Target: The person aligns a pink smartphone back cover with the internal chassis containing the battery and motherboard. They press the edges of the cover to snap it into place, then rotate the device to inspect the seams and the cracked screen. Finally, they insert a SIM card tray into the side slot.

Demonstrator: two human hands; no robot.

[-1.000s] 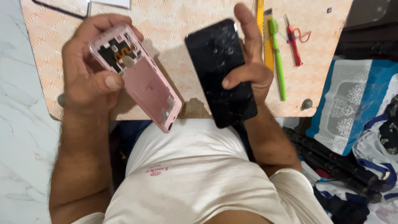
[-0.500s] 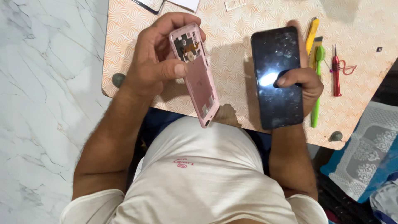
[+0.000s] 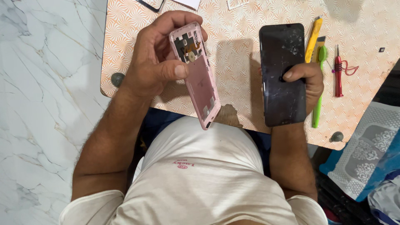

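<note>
Two hands grip parts above the patterned orange counter (image 3: pixel 250 62): left hand (image 3: pixel 152 62) clasps pink metal phone frame (image 3: pixel 198 79), right hand (image 3: pixel 308 81) pinches cracked black glass screen panel (image 3: pixel 282 75); best kept apart, edges-only hold.

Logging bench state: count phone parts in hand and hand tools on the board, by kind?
Pink phone frame, in left hand: 1
Black screen panel, in right hand: 1
Yellow tool: 1
Green tool: 1
Red screwdriver: 1
Total: 5
</note>
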